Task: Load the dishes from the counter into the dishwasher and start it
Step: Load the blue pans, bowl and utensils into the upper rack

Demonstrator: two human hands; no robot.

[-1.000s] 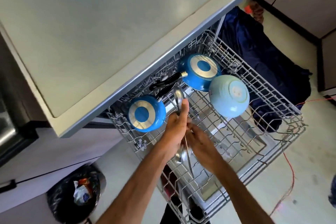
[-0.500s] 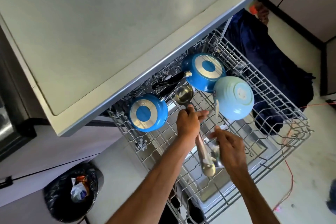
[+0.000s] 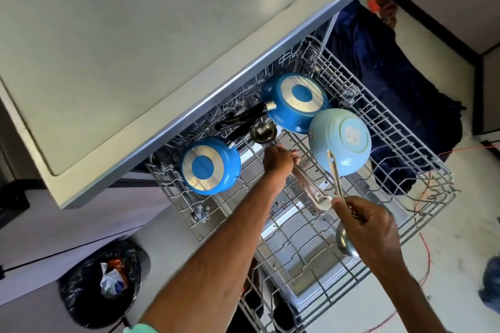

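While the left hand (image 3: 280, 161) curls its fingers round the 1st ladle (image 3: 263, 132), bowl far-left over the rack (image 3: 400, 143), the right hand (image 3: 370, 227) pinches the 2nd ladle (image 3: 334, 173) just right of it, handle pointing far.

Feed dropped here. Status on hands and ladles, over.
Left hand grips ladle down on rack. Right hand holds second ladle above rack. Nothing seen in the way.

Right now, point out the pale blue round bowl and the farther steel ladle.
Pale blue round bowl (image 3: 349, 134): head view, upturned base.
Farther steel ladle (image 3: 263, 132): head view, inside its round cup.
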